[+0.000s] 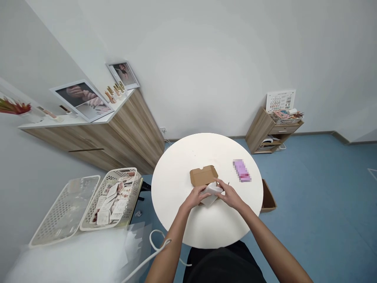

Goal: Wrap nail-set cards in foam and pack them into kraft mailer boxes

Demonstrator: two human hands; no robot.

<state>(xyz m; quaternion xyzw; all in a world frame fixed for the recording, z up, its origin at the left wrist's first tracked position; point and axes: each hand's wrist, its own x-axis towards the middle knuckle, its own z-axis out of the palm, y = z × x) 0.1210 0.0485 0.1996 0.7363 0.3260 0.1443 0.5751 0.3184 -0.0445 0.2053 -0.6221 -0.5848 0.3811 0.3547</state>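
A brown cardboard box point(203, 175) lies with its lid raised on the round white table point(176, 173). Over its near part, a white, thin sheet-like wrap point(210, 193) is held between both hands. My left hand point(196, 196) grips the wrap's left side with closed fingers. On the other side, my right hand point(229, 194) has its fingers closed on the same wrap. What lies inside the wrap or under it in the box is hidden. A blurred purple item point(242, 170) rests to the right of the box.
Left of the table stand white baskets point(134, 196), one holding many cards. A wooden cabinet point(132, 133) is at the back left and a small shelf unit point(259, 127) at the back right. An open carton point(268, 198) sits on the floor at right.
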